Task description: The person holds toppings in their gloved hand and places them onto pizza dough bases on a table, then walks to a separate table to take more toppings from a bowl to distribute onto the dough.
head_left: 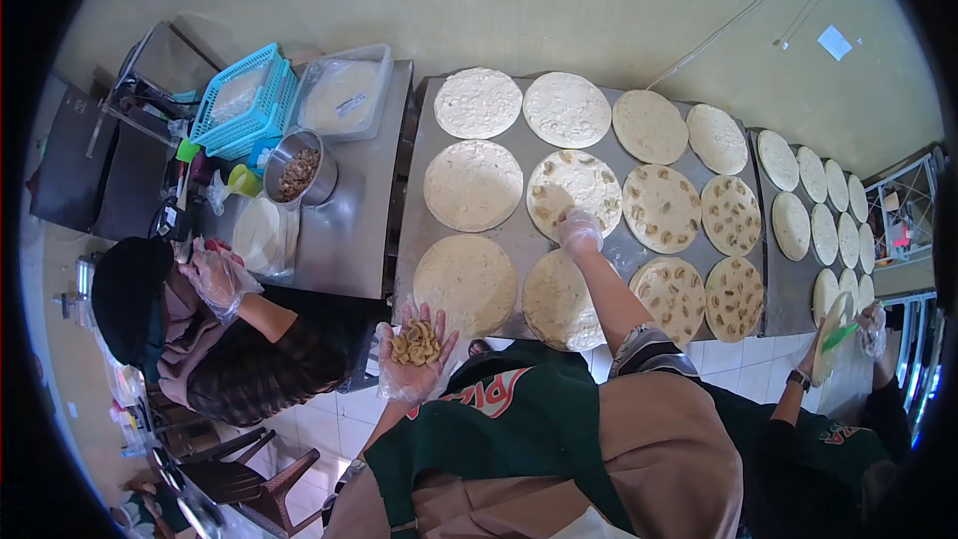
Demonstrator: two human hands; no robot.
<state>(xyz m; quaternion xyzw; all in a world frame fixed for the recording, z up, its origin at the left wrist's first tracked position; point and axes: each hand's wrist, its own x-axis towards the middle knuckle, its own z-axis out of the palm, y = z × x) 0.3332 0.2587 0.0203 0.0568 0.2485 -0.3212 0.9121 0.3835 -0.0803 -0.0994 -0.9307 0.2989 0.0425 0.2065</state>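
Note:
My left hand (415,351), in a clear plastic glove, is palm up with a pile of light brown pieces (415,344) on it. My right hand (579,232), also gloved, reaches onto a round dough base (566,180) in the middle row; its fingertips are partly hidden and I cannot make out what they hold. Brown pieces lie around that base's left and upper parts. To the right, several bases such as this one (663,208) carry spaced brown pieces. Plain bases (473,186) lie to the left and behind.
A co-worker with gloved hands (222,279) stands at the left table (349,230), near a metal bowl (299,168), a clear tub (344,95) and blue baskets (239,105). Another person at the right holds a round base (830,339) and a green tool. A brown chair (264,484) stands lower left.

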